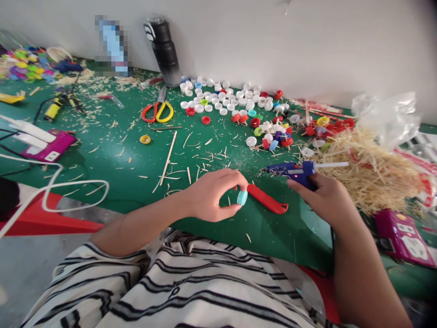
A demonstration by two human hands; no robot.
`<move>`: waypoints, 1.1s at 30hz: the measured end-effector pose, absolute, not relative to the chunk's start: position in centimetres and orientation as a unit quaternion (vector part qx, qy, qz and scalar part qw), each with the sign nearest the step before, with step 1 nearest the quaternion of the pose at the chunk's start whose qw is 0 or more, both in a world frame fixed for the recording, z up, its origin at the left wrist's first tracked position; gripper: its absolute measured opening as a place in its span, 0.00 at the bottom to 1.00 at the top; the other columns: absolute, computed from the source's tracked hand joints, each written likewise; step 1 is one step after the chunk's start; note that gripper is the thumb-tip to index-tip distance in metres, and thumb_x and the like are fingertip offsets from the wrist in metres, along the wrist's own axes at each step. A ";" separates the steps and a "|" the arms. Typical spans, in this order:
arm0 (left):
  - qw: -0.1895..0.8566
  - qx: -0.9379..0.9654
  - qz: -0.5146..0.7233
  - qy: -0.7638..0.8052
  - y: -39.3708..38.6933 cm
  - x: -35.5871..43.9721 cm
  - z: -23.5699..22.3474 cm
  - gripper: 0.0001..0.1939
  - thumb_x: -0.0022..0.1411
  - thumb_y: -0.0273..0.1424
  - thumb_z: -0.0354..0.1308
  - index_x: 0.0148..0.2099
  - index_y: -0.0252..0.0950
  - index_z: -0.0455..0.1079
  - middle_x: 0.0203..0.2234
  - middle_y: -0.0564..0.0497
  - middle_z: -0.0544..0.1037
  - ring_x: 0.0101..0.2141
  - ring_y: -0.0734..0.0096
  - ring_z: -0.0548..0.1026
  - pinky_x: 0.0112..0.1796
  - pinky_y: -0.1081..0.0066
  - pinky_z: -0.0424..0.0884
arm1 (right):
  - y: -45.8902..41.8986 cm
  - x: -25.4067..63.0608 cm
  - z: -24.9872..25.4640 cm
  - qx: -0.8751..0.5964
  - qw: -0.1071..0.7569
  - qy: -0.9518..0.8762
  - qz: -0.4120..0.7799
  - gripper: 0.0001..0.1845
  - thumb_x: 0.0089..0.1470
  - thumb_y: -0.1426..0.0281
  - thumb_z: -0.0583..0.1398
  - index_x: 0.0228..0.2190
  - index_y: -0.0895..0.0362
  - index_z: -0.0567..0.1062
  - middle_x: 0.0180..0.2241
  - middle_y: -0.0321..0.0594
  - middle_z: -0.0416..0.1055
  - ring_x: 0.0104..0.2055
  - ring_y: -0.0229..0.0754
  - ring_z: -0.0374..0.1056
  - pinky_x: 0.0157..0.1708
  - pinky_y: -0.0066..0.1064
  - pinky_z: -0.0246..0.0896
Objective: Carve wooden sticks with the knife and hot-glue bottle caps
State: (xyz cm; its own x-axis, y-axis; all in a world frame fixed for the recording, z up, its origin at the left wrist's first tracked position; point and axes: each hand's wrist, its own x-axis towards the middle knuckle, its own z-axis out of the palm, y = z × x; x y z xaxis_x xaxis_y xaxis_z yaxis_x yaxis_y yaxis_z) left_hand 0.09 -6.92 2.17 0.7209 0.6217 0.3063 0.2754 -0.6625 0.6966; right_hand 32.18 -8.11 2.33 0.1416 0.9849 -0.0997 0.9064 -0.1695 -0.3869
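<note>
Between the thumb and fingers of my left hand (218, 193) is a light-blue bottle cap (242, 197), held above the green table. My right hand (326, 196) grips a blue hot glue gun (290, 169) by its handle, partly hidden by the fingers. A small light glows on the gun's side, and a pale glue stick (331, 165) sticks out of its back. The nozzle points left, over wood crumbs. Just right of the cap a red utility knife (267, 199) lies on the table, apart from the glue gun.
Many bottle caps (235, 98) spread along the back, some with sticks. Scissors (157, 111) and a yellow cap (145, 139) lie left. Wood shavings (368, 168) heap at right beside a magenta power strip (403, 237). A black bottle (164, 52) stands by the wall. White cables (54, 196) loop at left.
</note>
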 end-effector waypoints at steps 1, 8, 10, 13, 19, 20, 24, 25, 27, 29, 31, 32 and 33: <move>0.321 0.870 0.271 0.258 -6.9 0.1 2.2 0.13 0.59 0.31 0.59 0.46 0.41 0.63 0.43 0.47 0.76 0.42 0.66 0.74 0.42 0.63 0.72 | -8.2 32.3 2.4 -0.746 0.120 -0.633 0.167 0.30 0.50 0.38 0.59 0.28 0.53 0.74 0.18 0.35 0.66 0.23 0.44 0.63 0.23 0.33 0.54; 0.322 0.870 0.271 0.256 -7.0 0.1 2.3 0.13 0.60 0.30 0.58 0.46 0.40 0.62 0.44 0.46 0.76 0.41 0.66 0.73 0.42 0.63 0.72 | -8.2 32.7 2.6 -0.750 0.123 -0.633 0.147 0.29 0.50 0.39 0.60 0.28 0.54 0.74 0.18 0.36 0.65 0.22 0.43 0.63 0.22 0.34 0.53; 0.325 0.869 0.273 0.255 -7.0 0.1 2.3 0.13 0.60 0.30 0.58 0.47 0.41 0.62 0.44 0.47 0.76 0.42 0.66 0.73 0.42 0.63 0.72 | -8.1 32.6 2.7 -0.746 0.116 -0.637 0.154 0.29 0.51 0.39 0.59 0.27 0.53 0.72 0.18 0.37 0.66 0.22 0.43 0.63 0.22 0.34 0.53; 0.328 0.865 0.282 0.255 -7.0 0.1 2.3 0.13 0.60 0.29 0.58 0.47 0.41 0.62 0.44 0.47 0.75 0.42 0.66 0.73 0.43 0.63 0.72 | -7.9 32.3 2.6 -0.749 0.104 -0.637 0.147 0.28 0.52 0.40 0.58 0.26 0.53 0.70 0.18 0.38 0.68 0.22 0.44 0.64 0.23 0.34 0.54; 0.328 0.852 0.300 0.276 -6.9 0.1 2.2 0.14 0.60 0.29 0.58 0.47 0.41 0.62 0.44 0.48 0.74 0.41 0.67 0.72 0.42 0.64 0.71 | -7.4 32.1 2.0 -0.756 0.065 -0.636 0.139 0.27 0.56 0.41 0.54 0.24 0.51 0.65 0.19 0.41 0.69 0.23 0.46 0.65 0.24 0.34 0.52; 0.325 0.851 0.302 0.281 -6.9 0.1 2.1 0.14 0.60 0.29 0.58 0.47 0.41 0.62 0.44 0.48 0.74 0.40 0.67 0.72 0.41 0.64 0.71 | -7.3 32.2 1.9 -0.756 0.057 -0.637 0.141 0.27 0.56 0.41 0.54 0.24 0.51 0.65 0.20 0.41 0.70 0.23 0.46 0.65 0.24 0.34 0.51; 0.318 0.846 0.310 0.294 -6.8 0.1 2.0 0.14 0.60 0.29 0.59 0.47 0.41 0.62 0.43 0.48 0.75 0.38 0.69 0.71 0.40 0.64 0.71 | -7.2 32.2 1.9 -0.757 0.007 -0.644 0.111 0.28 0.58 0.41 0.50 0.25 0.51 0.66 0.22 0.44 0.70 0.24 0.47 0.64 0.24 0.35 0.50; 0.320 0.846 0.310 0.294 -6.8 0.1 2.0 0.14 0.60 0.29 0.59 0.47 0.41 0.62 0.43 0.48 0.75 0.38 0.69 0.71 0.40 0.64 0.71 | -7.2 32.1 1.9 -0.758 -0.008 -0.645 0.098 0.29 0.59 0.41 0.49 0.25 0.51 0.66 0.23 0.45 0.70 0.24 0.48 0.65 0.25 0.35 0.50; 0.322 0.846 0.306 0.295 -6.8 0.1 2.1 0.13 0.60 0.30 0.59 0.47 0.41 0.62 0.43 0.48 0.75 0.38 0.69 0.72 0.40 0.64 0.71 | -7.2 32.0 2.0 -0.760 -0.028 -0.644 0.079 0.30 0.58 0.39 0.49 0.24 0.51 0.67 0.24 0.46 0.71 0.25 0.48 0.65 0.24 0.35 0.49; 0.323 0.847 0.304 0.294 -6.8 0.1 2.2 0.13 0.61 0.30 0.59 0.47 0.41 0.62 0.43 0.48 0.75 0.38 0.69 0.72 0.40 0.64 0.72 | -7.2 32.1 1.9 -0.763 -0.018 -0.640 0.084 0.31 0.57 0.38 0.49 0.23 0.52 0.67 0.23 0.45 0.70 0.24 0.47 0.64 0.23 0.34 0.49; 0.324 0.845 0.311 0.290 -6.8 0.1 2.2 0.13 0.61 0.30 0.59 0.47 0.41 0.62 0.43 0.48 0.75 0.37 0.69 0.72 0.40 0.64 0.72 | -7.4 32.2 1.8 -0.763 0.039 -0.631 0.132 0.33 0.57 0.38 0.49 0.21 0.52 0.68 0.20 0.42 0.69 0.23 0.44 0.64 0.23 0.33 0.51; 0.325 0.843 0.319 0.288 -6.8 0.1 2.2 0.13 0.61 0.30 0.59 0.47 0.41 0.62 0.43 0.48 0.75 0.37 0.69 0.72 0.40 0.64 0.72 | -7.5 32.2 1.7 -0.757 0.078 -0.623 0.179 0.33 0.58 0.38 0.49 0.21 0.53 0.69 0.20 0.41 0.69 0.22 0.43 0.63 0.23 0.33 0.53; 0.326 0.839 0.328 0.286 -6.9 0.1 2.2 0.13 0.61 0.29 0.59 0.47 0.41 0.62 0.43 0.48 0.75 0.38 0.69 0.71 0.40 0.64 0.72 | -7.6 32.2 1.7 -0.747 0.118 -0.610 0.236 0.34 0.58 0.38 0.50 0.21 0.53 0.70 0.19 0.40 0.69 0.22 0.41 0.63 0.22 0.32 0.55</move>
